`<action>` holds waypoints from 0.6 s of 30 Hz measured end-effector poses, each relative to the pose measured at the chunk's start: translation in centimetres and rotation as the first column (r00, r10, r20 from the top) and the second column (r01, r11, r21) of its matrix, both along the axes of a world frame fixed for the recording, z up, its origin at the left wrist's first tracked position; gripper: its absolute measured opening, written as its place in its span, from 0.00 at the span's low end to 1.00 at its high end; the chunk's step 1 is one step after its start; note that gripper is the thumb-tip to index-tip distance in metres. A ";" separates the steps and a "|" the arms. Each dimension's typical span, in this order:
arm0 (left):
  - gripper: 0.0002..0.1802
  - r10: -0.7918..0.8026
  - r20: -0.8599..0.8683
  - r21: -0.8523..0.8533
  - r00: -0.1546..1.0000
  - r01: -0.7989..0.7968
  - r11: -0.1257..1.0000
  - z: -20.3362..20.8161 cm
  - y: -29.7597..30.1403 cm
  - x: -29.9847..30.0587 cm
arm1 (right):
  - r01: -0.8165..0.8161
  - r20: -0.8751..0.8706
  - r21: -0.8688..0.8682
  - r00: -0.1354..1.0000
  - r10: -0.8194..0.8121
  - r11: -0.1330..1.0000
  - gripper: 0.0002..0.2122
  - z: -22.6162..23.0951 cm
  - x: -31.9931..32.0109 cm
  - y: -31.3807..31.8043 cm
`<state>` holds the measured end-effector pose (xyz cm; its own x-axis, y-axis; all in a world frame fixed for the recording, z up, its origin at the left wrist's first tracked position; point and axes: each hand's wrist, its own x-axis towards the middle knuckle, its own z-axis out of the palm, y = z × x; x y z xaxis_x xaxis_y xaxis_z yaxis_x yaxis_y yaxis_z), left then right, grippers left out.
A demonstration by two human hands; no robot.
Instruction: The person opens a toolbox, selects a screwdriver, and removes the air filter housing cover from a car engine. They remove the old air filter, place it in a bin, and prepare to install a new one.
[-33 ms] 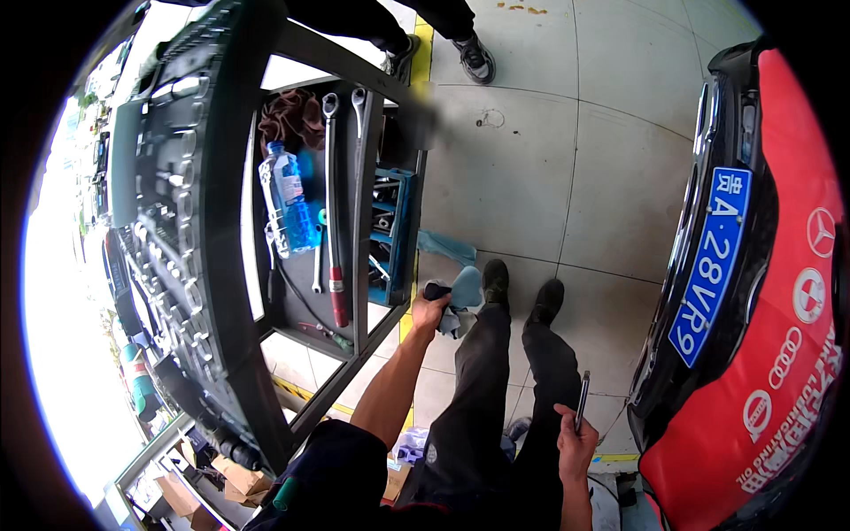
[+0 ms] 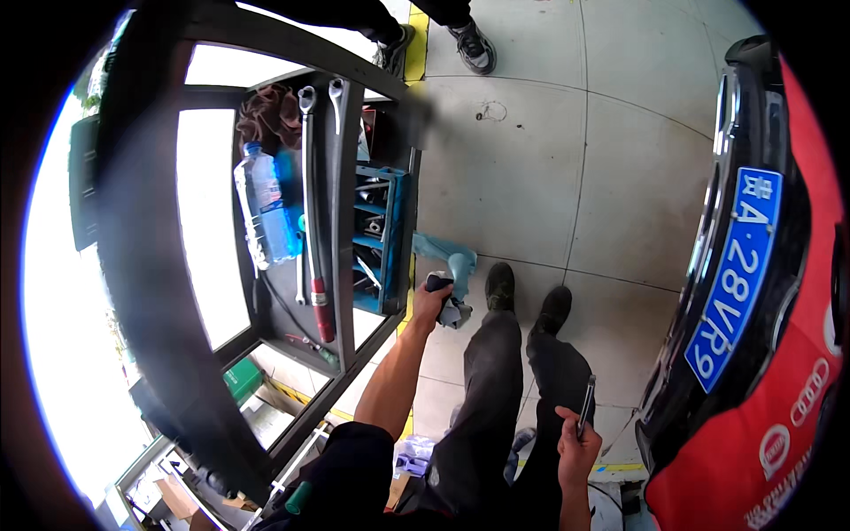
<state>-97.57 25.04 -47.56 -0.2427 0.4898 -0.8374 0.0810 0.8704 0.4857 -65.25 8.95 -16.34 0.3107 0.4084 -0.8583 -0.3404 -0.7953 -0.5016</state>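
Head view: a dark object is gripped by the left hand, fingers curled; a crumpled grey cloth is seen against it, its hold unclear. A slim metal tool is clasped upright in the right hand, fingers closed. The space is flanked left by a cart, on which a bottle and ratchet are laid, and right by a car.
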 end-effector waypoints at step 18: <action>0.23 -0.373 -0.609 0.483 0.699 0.701 0.524 15.7 1.9 7.0 | -0.221 0.188 0.168 0.964 0.189 0.961 0.13 -11.5 1.4 5.2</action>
